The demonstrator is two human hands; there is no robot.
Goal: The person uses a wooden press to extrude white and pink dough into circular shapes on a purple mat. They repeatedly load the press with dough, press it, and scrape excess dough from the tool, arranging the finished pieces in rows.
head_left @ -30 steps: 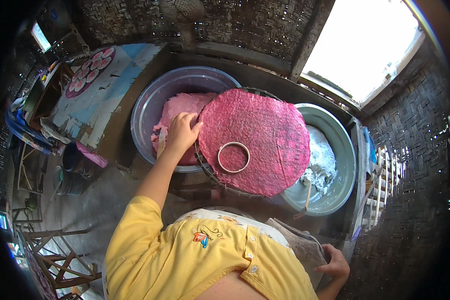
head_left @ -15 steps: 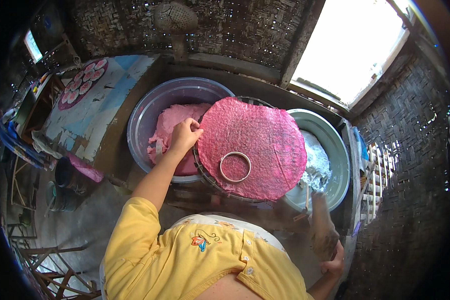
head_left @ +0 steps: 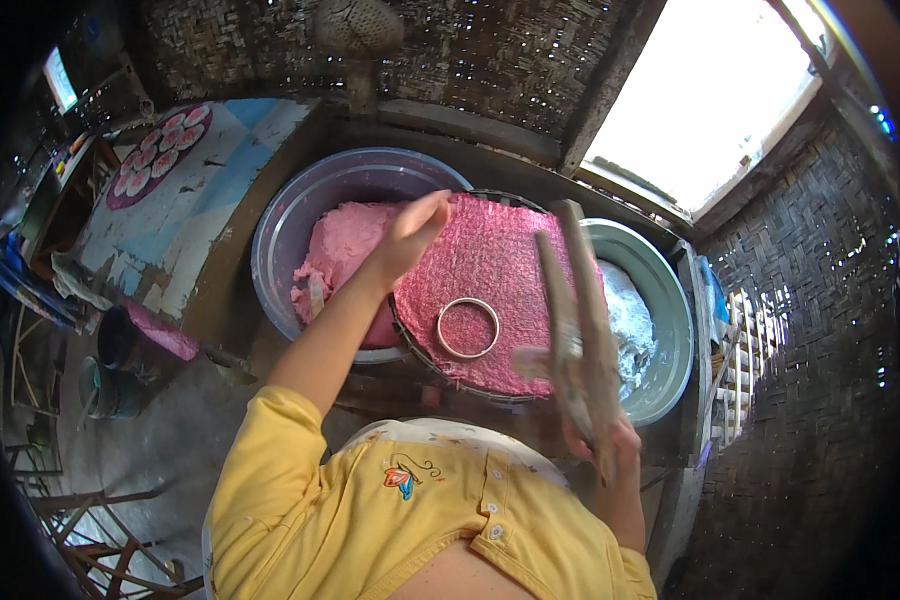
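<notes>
In my right hand [head_left: 610,450] is a wooden tool [head_left: 595,340] with two long, narrow bars; motion blurs it over the right part of a pink cloth [head_left: 490,250]. The cloth covers a round woven tray that sits across two basins. A thin metal ring [head_left: 468,356] lies on the cloth, left of the tool. My left hand [head_left: 415,238] hovers at the cloth's upper left edge, fingers stretched out and holding nothing. Under my left forearm, pink dough [head_left: 345,245] fills part of a purple basin [head_left: 275,215].
A pale green basin [head_left: 675,340] with a white doughy mass [head_left: 625,325] stands on the right. To the far left, a worn table [head_left: 215,185] carries a purple round mat with several pink pieces [head_left: 165,160]. A strainer-like scoop [head_left: 360,28] hangs on the woven wall.
My right hand has brought the wooden tool up and left, from beside the green basin to over the cloth. My left hand has let go of the cloth's edge and moved slightly up and right.
</notes>
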